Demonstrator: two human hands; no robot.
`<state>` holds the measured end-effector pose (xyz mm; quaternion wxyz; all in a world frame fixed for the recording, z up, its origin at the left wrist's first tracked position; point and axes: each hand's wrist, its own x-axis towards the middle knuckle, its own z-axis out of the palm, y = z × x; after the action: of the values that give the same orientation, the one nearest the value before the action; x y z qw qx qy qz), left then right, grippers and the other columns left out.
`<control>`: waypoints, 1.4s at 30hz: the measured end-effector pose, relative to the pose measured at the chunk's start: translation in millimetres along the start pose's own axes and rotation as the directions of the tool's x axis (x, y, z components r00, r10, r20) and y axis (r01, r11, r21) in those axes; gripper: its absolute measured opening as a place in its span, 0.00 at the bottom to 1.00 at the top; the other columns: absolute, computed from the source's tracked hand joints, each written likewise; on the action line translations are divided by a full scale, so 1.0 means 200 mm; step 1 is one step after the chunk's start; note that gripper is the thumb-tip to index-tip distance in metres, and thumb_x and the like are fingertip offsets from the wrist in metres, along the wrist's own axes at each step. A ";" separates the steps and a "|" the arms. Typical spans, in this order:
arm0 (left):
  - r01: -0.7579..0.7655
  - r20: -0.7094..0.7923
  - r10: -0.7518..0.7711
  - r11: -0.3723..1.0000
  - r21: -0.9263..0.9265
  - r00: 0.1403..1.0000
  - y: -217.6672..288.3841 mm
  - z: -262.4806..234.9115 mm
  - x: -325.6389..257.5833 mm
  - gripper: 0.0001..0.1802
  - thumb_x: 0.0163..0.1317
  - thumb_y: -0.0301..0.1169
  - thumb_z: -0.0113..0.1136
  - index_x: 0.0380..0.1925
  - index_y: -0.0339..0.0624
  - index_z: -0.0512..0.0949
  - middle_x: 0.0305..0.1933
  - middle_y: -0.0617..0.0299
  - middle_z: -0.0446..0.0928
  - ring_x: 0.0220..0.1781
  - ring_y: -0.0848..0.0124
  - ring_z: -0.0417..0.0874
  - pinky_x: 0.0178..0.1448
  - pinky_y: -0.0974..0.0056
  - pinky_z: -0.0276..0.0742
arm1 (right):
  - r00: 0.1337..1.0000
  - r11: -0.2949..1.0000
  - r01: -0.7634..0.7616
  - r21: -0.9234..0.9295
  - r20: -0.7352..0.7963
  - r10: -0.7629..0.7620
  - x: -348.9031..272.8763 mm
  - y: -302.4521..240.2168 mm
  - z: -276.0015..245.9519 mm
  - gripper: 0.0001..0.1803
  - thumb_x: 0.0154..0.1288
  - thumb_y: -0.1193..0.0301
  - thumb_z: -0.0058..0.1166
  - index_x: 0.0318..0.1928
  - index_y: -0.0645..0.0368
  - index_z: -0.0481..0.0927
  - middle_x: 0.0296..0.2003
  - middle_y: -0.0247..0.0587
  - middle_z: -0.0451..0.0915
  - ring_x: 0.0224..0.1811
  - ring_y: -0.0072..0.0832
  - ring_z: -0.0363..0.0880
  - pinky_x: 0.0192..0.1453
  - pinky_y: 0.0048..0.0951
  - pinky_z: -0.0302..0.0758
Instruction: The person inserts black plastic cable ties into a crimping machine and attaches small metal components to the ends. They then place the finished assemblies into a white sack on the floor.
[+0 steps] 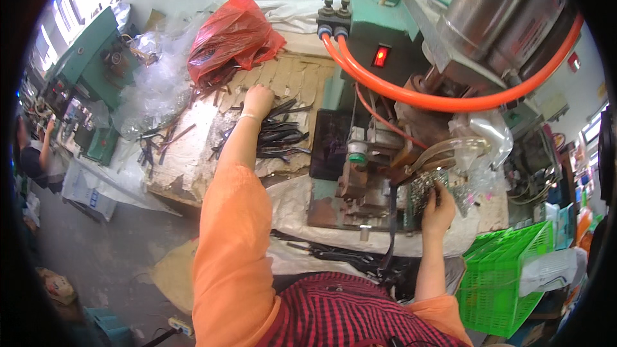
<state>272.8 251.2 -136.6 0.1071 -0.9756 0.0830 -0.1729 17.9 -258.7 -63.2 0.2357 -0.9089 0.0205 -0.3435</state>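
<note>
My left hand (258, 101) is at the far side of a worn workbench (186, 170), by a pile of dark flat strips (283, 133). Its fingers are curled closed, and what they hold, if anything, is hidden. To the right, my right hand (438, 209) reaches into a heap of small shiny metal pieces (421, 186) beside the machine. Thumb and forefinger are apart there, with nothing visible between them. From the green machine (369, 202) a dark strap (392, 225) hangs over the bench's front edge.
A red plastic bag (234, 35) lies at the back, next to clear plastic bags (157, 90). Orange hoses (443, 99) loop in front of the machine's motor (508, 13). More dark strips (334, 254) lie near my lap. A green crate (501, 283) stands at right; another person (35, 160) sits far left.
</note>
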 end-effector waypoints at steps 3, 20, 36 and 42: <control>0.070 -0.010 -0.070 0.997 0.042 0.998 0.04 -0.04 0.00 0.08 0.56 0.29 0.60 0.31 0.49 0.87 0.40 0.63 0.85 0.48 0.64 0.84 0.50 0.56 0.79 | 0.999 0.999 0.042 -0.021 0.010 -0.042 0.00 -0.02 -0.06 0.10 0.62 0.79 0.58 0.44 0.62 0.85 0.40 0.52 0.84 0.44 0.50 0.82 0.52 0.44 0.77; -0.045 -0.424 -0.359 0.716 -0.696 0.832 0.43 -0.85 -0.69 0.06 0.62 0.25 0.64 0.38 0.37 0.82 0.37 0.54 0.83 0.37 0.60 0.81 0.45 0.63 0.76 | 0.889 0.662 -0.454 0.596 0.258 0.377 -0.08 -0.11 -0.26 0.08 0.68 0.77 0.60 0.46 0.64 0.84 0.40 0.36 0.85 0.44 0.22 0.81 0.52 0.24 0.76; -0.435 -0.444 -0.343 0.107 -0.894 0.828 0.86 -1.65 -0.66 0.05 0.66 0.16 0.60 0.41 0.29 0.77 0.40 0.46 0.83 0.38 0.67 0.85 0.36 0.71 0.81 | 0.888 0.072 -0.448 0.891 0.434 0.151 0.06 -0.75 -0.07 0.25 0.70 0.84 0.47 0.67 0.67 0.66 0.51 0.45 0.84 0.53 0.25 0.83 0.62 0.22 0.71; -0.588 -0.572 -0.254 0.014 -0.809 0.780 0.96 -1.57 -0.75 0.07 0.60 0.14 0.64 0.38 0.31 0.79 0.37 0.48 0.83 0.37 0.60 0.86 0.43 0.59 0.85 | 0.931 0.318 -0.356 0.878 0.364 0.036 0.06 -0.78 -0.25 0.29 0.63 0.82 0.52 0.66 0.65 0.68 0.57 0.53 0.79 0.59 0.37 0.80 0.64 0.30 0.72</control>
<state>-1.6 40.6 57.5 -0.6072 -0.6380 0.3319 -0.3378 -24.0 -142.4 45.2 0.7522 -0.6379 -0.1011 -0.1301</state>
